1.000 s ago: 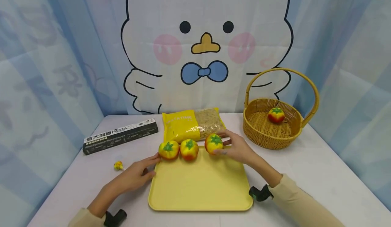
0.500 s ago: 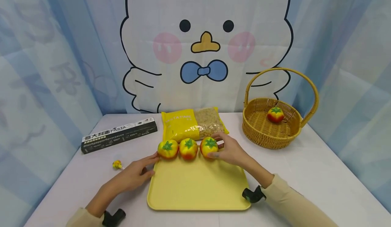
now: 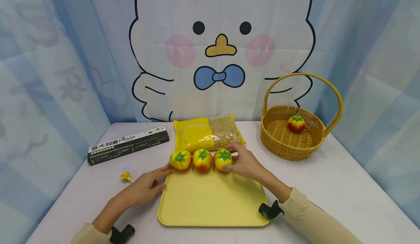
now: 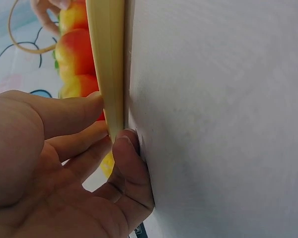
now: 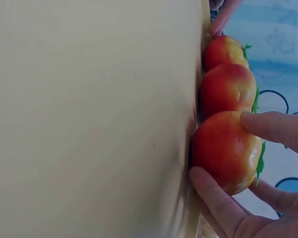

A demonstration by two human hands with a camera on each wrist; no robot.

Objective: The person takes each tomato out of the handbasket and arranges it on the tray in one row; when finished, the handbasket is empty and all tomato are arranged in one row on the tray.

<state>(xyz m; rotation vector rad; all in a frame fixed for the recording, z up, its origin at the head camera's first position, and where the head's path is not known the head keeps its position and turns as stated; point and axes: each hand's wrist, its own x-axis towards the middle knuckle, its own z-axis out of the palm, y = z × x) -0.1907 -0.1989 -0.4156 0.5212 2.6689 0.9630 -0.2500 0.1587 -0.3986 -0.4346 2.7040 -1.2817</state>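
Note:
Three red-and-yellow toy tomatoes with green star-shaped tops stand in a row along the far edge of a yellow tray (image 3: 213,204). At the right end, my right hand (image 3: 247,163) holds one tomato (image 3: 222,159) between thumb and fingers; the right wrist view shows this grip on the tomato (image 5: 226,151) closely. Beside it are the middle tomato (image 3: 202,161) and the left tomato (image 3: 180,161). My left hand (image 3: 142,188) rests against the tray's left edge, its fingertips close to the left tomato. In the left wrist view, thumb and fingertips touch the tray rim (image 4: 108,59).
A wicker basket (image 3: 285,151) with a tall handle stands at the back right, one tomato (image 3: 296,123) inside. Behind the tray lies a yellow pasta bag (image 3: 195,132). A dark pasta box (image 3: 128,146) and a small wrapped yellow item (image 3: 125,177) are on the left.
My right hand has moved left with its tomato, closing the gap to the middle one. My left hand stays at the tray's edge.

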